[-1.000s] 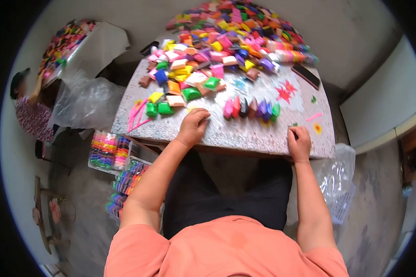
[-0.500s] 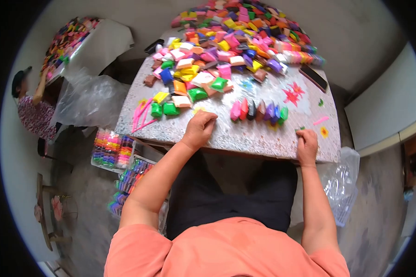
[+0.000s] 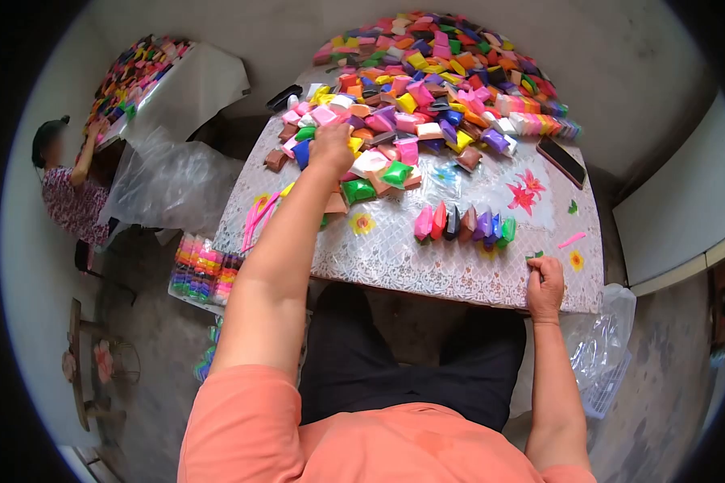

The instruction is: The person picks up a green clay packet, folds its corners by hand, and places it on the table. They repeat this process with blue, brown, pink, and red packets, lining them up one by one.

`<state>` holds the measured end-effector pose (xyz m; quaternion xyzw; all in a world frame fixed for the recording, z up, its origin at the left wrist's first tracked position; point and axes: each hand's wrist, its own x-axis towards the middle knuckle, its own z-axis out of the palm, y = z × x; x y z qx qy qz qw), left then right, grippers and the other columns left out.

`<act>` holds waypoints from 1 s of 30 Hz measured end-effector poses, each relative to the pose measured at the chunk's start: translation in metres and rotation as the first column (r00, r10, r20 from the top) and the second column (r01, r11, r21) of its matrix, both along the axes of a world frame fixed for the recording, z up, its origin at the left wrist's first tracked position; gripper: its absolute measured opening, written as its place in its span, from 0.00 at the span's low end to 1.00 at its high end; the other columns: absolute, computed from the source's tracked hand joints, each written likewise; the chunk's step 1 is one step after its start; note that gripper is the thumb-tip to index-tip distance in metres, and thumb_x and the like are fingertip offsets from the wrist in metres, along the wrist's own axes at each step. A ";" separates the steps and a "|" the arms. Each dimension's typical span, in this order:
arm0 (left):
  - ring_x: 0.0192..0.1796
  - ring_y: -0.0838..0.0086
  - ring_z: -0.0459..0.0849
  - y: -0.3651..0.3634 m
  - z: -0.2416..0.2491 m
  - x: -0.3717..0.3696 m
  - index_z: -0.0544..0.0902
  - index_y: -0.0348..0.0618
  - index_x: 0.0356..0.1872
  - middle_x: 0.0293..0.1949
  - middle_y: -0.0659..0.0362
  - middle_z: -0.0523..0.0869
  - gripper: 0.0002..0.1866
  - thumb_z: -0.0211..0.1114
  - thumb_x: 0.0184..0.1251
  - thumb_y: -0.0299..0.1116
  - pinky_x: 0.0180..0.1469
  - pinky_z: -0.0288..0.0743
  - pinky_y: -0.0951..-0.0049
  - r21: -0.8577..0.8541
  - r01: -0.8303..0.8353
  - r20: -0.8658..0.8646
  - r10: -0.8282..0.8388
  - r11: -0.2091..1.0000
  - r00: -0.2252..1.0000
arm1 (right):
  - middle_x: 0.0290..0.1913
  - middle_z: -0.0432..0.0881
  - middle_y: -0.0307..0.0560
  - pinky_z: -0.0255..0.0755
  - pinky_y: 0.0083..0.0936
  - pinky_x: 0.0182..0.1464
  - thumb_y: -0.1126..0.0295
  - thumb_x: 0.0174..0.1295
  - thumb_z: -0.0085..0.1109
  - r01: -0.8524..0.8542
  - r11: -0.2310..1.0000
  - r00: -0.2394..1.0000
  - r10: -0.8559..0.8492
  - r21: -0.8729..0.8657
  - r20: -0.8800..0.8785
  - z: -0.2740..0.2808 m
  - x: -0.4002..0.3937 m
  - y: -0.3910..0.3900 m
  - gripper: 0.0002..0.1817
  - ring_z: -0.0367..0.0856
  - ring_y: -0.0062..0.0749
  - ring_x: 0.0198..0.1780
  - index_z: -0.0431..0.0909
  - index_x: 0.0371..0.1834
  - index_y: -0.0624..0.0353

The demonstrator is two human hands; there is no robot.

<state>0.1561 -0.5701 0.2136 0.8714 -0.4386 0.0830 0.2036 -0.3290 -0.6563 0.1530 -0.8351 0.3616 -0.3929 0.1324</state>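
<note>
My left hand (image 3: 332, 149) reaches over the near left part of a heap of coloured packets (image 3: 427, 101); its fingers point away and what they touch is hidden. Beside it lie a pink packet (image 3: 324, 114) and a blue packet (image 3: 301, 153). My right hand (image 3: 546, 282) rests at the table's front right edge with its fingers curled in; something small and green shows at the fingertips, too small to make out. Between the hands, a row of several packets (image 3: 464, 225) stands on the lace-patterned tablecloth (image 3: 395, 258), pink at the left end and green at the right.
A phone (image 3: 561, 163) lies at the table's right. Pink strips (image 3: 254, 221) are at the left edge. Crates of packets (image 3: 201, 270) stand on the floor at left. Another person (image 3: 72, 193) works at a second table (image 3: 181, 92). A plastic bag (image 3: 600, 326) hangs at lower right.
My left hand has moved forward from the table's front edge onto the heap. My right hand has stayed at the front right edge. The view has shifted slightly.
</note>
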 end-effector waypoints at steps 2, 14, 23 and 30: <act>0.70 0.57 0.66 -0.001 0.004 -0.010 0.78 0.52 0.59 0.66 0.54 0.71 0.22 0.62 0.61 0.30 0.68 0.63 0.54 0.098 -0.068 -0.010 0.069 0.993 0.998 | 0.37 0.78 0.49 0.72 0.33 0.50 0.82 0.52 0.54 0.000 1.000 1.000 0.000 -0.005 -0.009 0.000 0.001 0.000 0.08 0.77 0.44 0.44 0.79 0.33 0.59; 0.65 0.54 0.71 0.013 0.014 -0.018 0.75 0.51 0.56 0.62 0.53 0.74 0.21 0.64 0.60 0.28 0.64 0.71 0.58 0.162 -0.064 -0.012 0.067 0.985 0.998 | 0.36 0.79 0.49 0.72 0.35 0.49 0.81 0.52 0.55 -0.008 0.999 0.999 0.010 -0.050 0.033 -0.002 0.000 0.000 0.07 0.78 0.44 0.43 0.79 0.32 0.59; 0.54 0.51 0.83 0.039 -0.007 0.005 0.78 0.46 0.53 0.49 0.46 0.85 0.18 0.64 0.60 0.29 0.55 0.77 0.58 -0.129 -0.099 -0.109 0.085 0.987 0.990 | 0.35 0.80 0.48 0.72 0.35 0.47 0.81 0.53 0.56 -0.007 0.998 0.999 0.009 -0.061 0.032 0.001 -0.001 0.000 0.06 0.78 0.44 0.42 0.79 0.31 0.58; 0.52 0.53 0.84 0.058 -0.009 0.047 0.80 0.47 0.52 0.48 0.46 0.86 0.22 0.71 0.55 0.37 0.55 0.76 0.58 -0.094 -0.272 -0.159 0.255 0.958 0.954 | 0.34 0.79 0.48 0.72 0.34 0.46 0.82 0.52 0.56 0.000 1.000 0.999 0.001 -0.023 0.039 0.002 0.001 0.002 0.06 0.78 0.43 0.41 0.79 0.31 0.59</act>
